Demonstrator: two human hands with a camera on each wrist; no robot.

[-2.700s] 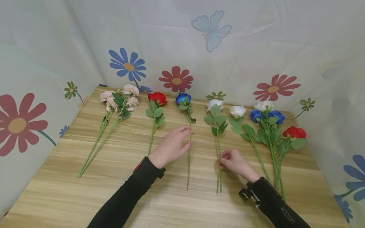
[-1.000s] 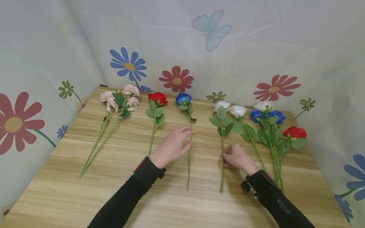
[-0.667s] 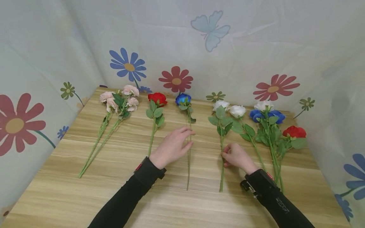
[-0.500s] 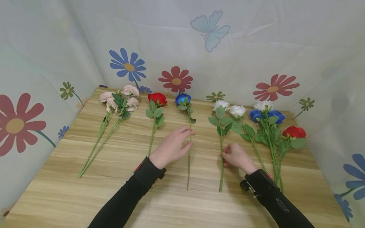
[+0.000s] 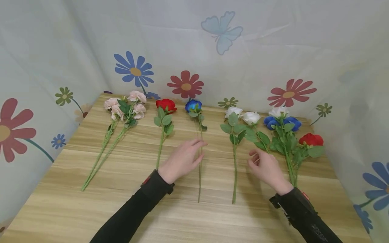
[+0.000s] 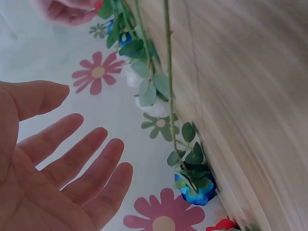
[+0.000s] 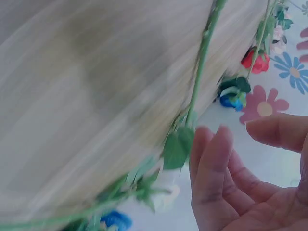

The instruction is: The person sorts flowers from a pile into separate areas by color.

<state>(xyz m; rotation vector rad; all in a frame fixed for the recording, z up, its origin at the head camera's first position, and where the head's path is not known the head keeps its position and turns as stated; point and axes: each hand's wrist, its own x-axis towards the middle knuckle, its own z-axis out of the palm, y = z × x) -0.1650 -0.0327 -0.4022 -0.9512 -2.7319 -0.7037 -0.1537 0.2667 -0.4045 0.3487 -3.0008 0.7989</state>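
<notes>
My left hand hovers over the stem of a blue rose, fingers spread apart in the left wrist view and holding nothing. Between my hands lies a white rose, its green stem pointing toward me. To the right of that stem is my right hand, its fingers loosely bent, thumb apart from them and nothing between. Just beyond its fingertips a second white rose lies at a slant; my right hand hides the lower part of its stem.
Two stems of pale pink flowers lie at far left, followed by a red rose. On the right, a white rose, blue blooms and a red rose lie bunched. A flower-printed curtain backs the wooden table.
My right hand first shifted the white rose rightward, beside the second one, then let go of its stem and moved right. My left hand has stayed in about the same place.
</notes>
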